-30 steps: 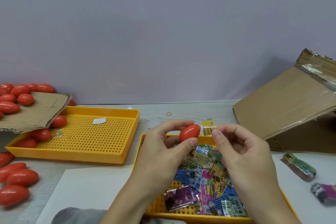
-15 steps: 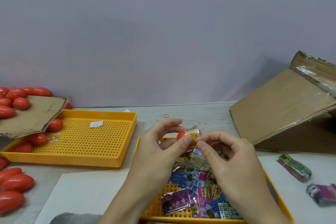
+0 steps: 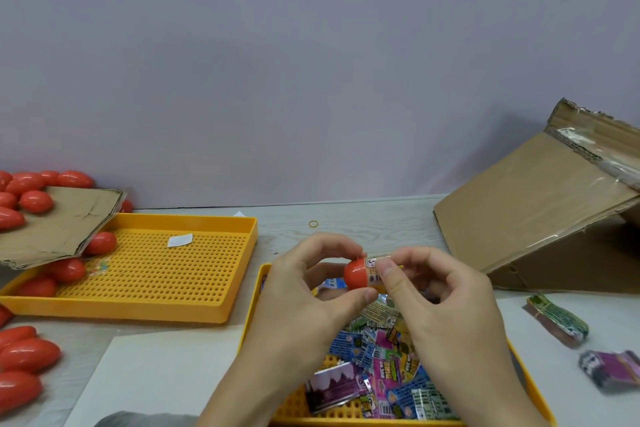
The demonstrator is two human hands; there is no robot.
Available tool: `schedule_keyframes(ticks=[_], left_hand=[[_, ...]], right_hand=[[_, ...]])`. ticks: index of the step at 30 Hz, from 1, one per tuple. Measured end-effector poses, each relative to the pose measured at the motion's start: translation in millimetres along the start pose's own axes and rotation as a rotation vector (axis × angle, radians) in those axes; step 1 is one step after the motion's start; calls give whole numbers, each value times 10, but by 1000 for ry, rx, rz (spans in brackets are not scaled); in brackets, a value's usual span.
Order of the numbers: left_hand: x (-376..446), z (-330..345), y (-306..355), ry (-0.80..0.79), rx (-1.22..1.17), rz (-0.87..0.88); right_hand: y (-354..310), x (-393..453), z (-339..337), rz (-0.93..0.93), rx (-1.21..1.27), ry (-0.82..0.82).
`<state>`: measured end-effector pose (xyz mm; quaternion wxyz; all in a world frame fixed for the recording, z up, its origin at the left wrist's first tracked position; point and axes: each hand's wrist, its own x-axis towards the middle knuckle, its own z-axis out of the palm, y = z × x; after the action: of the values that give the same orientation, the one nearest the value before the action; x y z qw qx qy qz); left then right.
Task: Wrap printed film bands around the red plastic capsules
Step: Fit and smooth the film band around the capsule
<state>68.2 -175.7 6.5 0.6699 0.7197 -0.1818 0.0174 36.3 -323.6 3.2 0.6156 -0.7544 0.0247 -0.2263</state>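
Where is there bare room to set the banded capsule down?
The perforated floor of the left yellow tray is mostly bare right of its few red capsules. The near tray is crowded with film bands; both hands hold work above it.

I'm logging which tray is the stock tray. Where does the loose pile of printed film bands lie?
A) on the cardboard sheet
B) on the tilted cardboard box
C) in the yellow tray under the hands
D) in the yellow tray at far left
C: the printed film bands fill the near yellow tray beneath both hands, while the left yellow tray holds only red capsules and a white slip.
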Motion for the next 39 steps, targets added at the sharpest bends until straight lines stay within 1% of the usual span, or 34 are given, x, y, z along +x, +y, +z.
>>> schedule_keyframes(ticks=[9,16,22,29,32,37,39], left_hand=[[0,11,22,6,18,33],[-3,25,30,-2,42,30],[-3,9,38,19,53,43],[-8,12,24,-10,57,38],[-10,10,18,-11,71,40],[-14,17,9,-8,138,50],[-7,10,5,27,106,46]], right_hand=[[-6,12,1,69,101,-3],[-22,14,9,105,160,-53],[9,14,11,88,92,-65],[-6,14,15,102,122,-26],[-3,17,18,95,88,-43],[16,10,9,30,-2,-62],[20,1,13,-32,-55,-25]])
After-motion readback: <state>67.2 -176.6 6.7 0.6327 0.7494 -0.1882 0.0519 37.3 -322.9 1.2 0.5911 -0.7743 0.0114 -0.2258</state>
